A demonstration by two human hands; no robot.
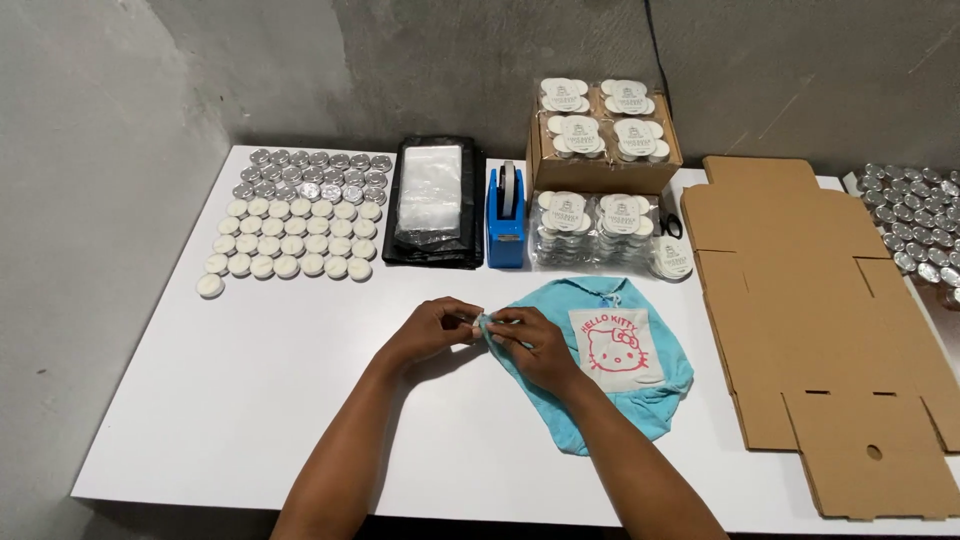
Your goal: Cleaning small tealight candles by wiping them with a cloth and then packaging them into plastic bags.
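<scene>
A light blue cloth bag (560,310) with a white patch showing a pink cartoon cat lies flat on the white table (250,400). My left hand (432,328) and my right hand (532,345) meet at the bag's left edge. Both pinch a small bunched bit of the blue fabric between thumb and fingers. My right hand rests on top of the bag's left part and hides it.
Rows of white tealight candles (290,240) and silver cups (315,175) sit at the back left. Behind the bag are a black bag with clear plastic sleeves (432,200), a blue tape dispenser (507,215), packed candle sets (600,225) and a brown box (603,140). Flat cardboard (810,320) lies right.
</scene>
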